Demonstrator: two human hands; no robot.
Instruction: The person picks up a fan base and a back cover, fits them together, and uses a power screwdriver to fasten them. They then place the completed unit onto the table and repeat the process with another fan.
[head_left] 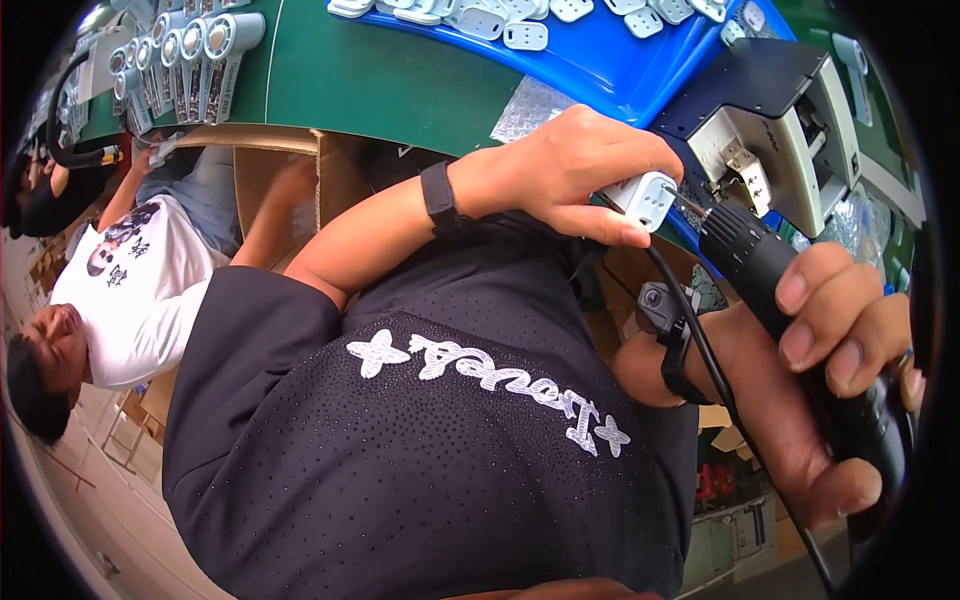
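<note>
My left hand [575,165], with a black band at the wrist, pinches a small white plastic housing [652,203] between thumb and fingers. Small dark holes show in the housing's face. My right hand [835,330] is wrapped round a black electric screwdriver [745,250], which slants up and left. Its bit points at the upper edge of the housing's face; whether it touches a screw is too small to tell. A black cable [700,345] runs down from near the housing, past my right wrist.
A blue tray [640,95] holds many flat white plastic pieces [525,36]. Right of it stands a black-topped, grey box-shaped device [755,85] with a metal front. Several pale blue handheld fans [230,35] stand on the green table [350,75]. A person [140,290] sits at left beside a cardboard box [320,175].
</note>
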